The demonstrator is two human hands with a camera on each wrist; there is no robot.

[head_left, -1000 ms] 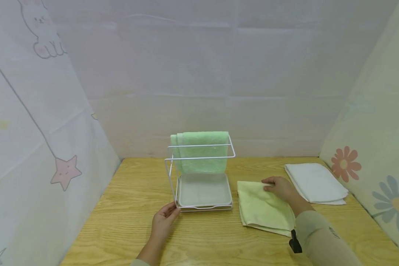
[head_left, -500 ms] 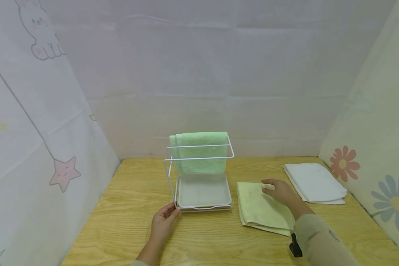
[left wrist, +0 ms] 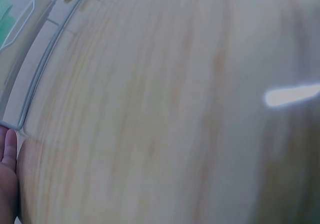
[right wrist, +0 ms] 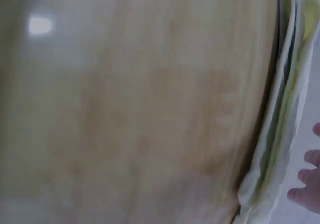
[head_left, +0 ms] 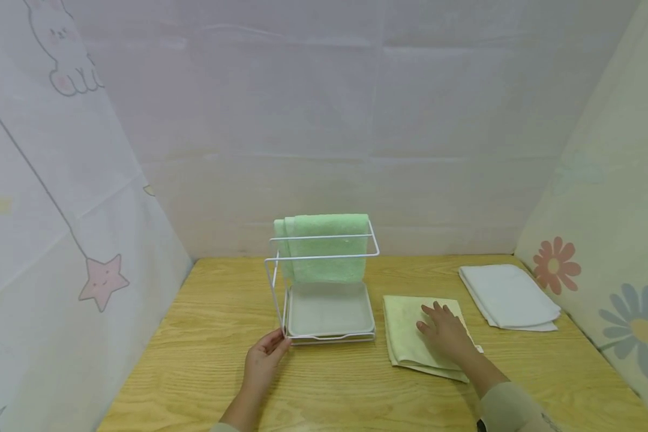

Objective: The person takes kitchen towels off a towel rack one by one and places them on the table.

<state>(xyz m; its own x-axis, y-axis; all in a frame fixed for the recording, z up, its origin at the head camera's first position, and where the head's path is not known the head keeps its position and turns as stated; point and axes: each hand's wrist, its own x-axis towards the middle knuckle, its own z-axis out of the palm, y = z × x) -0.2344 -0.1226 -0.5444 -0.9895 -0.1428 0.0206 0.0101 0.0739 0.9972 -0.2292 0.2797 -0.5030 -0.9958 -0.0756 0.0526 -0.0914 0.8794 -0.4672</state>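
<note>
At the front left corner of a white wire rack (head_left: 321,257), my left hand (head_left: 261,361) pinches the base wire between thumb and fingers. A folded green towel (head_left: 329,267) hangs over the rack's rear bar. Low in the rack sits a pale shallow tray (head_left: 332,309). My right hand (head_left: 447,337) is over a folded yellow towel (head_left: 405,327), palm down with fingers spread apart. In the right wrist view, the layered edge of the yellow towel (right wrist: 280,134) shows, with fingertips (right wrist: 296,194) beside it.
A folded white towel (head_left: 510,297) lies at the back right of the wooden table (head_left: 205,318). Printed cloth walls (head_left: 324,120) enclose the table at the back and both sides.
My right hand has drawn back from the yellow towel's far right corner toward the near side, and its fingers have spread. My left hand stays at the rack's corner.
</note>
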